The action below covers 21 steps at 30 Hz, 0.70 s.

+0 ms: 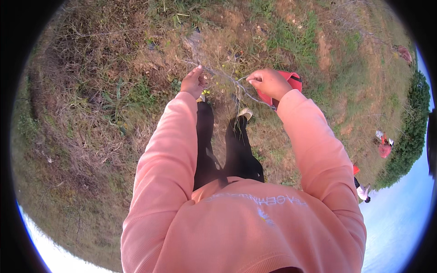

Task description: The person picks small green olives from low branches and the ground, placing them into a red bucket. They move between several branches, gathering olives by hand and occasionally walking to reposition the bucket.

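A thin grey branch (223, 74), mostly bare, runs slantwise between my hands, with fine side twigs hanging from it. Fingers and thumb of my left hand (193, 82) are pinched together at the branch's left part. Just below that hand hang small yellow-green round fruits (206, 92). On the other side, my right hand (269, 83) pinches a short side twig (243, 78) between thumb and fingers. Partly hidden behind this hand is a red container (294, 81) with a dark strip, which looks like a bucket. Its contents are out of sight.
My light-coloured shoe (245, 112) stands on the ground below the hanging twigs. Dry grass (112, 126) and bare soil (235, 20) surround me. Far right are a person (362, 191), red bags (384, 150), another reddish bag (405, 54) and green trees (411, 136).
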Tool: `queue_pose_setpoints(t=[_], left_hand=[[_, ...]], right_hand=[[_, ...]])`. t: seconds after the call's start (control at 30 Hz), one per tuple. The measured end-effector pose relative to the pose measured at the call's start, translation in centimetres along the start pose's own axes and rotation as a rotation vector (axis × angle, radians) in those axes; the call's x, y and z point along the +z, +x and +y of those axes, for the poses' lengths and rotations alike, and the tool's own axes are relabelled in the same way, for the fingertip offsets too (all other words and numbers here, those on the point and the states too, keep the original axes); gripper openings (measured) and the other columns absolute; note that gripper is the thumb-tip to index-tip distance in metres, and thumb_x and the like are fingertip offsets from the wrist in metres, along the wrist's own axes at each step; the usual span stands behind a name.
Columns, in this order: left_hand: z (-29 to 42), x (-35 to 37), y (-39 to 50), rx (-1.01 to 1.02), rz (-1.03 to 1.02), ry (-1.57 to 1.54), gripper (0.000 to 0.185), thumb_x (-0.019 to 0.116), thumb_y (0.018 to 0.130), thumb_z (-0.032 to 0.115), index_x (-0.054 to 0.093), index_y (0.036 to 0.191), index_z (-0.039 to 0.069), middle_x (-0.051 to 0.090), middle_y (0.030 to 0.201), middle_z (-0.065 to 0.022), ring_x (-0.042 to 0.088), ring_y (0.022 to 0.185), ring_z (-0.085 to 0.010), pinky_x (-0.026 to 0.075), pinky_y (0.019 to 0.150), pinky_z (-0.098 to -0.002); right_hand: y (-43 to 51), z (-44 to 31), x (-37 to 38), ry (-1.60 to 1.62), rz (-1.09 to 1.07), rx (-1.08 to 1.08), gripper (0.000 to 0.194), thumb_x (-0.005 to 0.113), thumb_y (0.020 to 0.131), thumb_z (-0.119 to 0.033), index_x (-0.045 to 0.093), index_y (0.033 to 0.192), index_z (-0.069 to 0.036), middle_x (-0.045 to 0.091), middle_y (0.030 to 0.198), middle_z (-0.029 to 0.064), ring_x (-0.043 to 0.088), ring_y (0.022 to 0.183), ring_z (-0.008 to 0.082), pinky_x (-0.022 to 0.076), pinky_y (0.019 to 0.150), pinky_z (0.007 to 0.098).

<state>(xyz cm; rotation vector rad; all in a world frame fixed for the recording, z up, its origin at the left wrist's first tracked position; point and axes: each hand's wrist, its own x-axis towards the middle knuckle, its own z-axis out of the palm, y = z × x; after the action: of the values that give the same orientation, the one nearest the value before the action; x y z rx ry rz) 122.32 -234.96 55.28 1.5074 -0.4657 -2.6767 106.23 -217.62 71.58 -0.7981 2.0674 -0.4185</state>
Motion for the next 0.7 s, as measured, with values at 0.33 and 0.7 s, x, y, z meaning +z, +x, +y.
queue_pose_setpoints(t=[0.33,0.7], left_hand=[[-0.7,0.3,-0.3,0.006,0.004,0.113,0.012,0.064,0.084,0.024,0.057,0.088,0.015,0.050,0.069,0.0072,0.045,0.063,-0.0052,0.036,0.059,-0.0208],[-0.7,1.2,-0.8,-0.012,0.014,0.148,0.017,0.064,0.083,0.029,0.056,0.082,0.013,0.051,0.068,0.0045,0.045,0.061,-0.0055,0.034,0.054,-0.0199]], right_hand=[[4.9,-0.6,4.5,-0.880,-0.213,-0.104,0.020,0.048,0.080,-0.008,0.057,0.096,0.000,0.064,0.077,0.0177,0.063,0.071,0.0337,0.0506,0.061,0.0441],[4.9,1.2,4.9,-0.901,-0.116,-0.232,0.018,0.051,0.076,-0.006,0.058,0.092,-0.002,0.064,0.070,0.0152,0.064,0.066,0.0316,0.0506,0.056,0.0434]])
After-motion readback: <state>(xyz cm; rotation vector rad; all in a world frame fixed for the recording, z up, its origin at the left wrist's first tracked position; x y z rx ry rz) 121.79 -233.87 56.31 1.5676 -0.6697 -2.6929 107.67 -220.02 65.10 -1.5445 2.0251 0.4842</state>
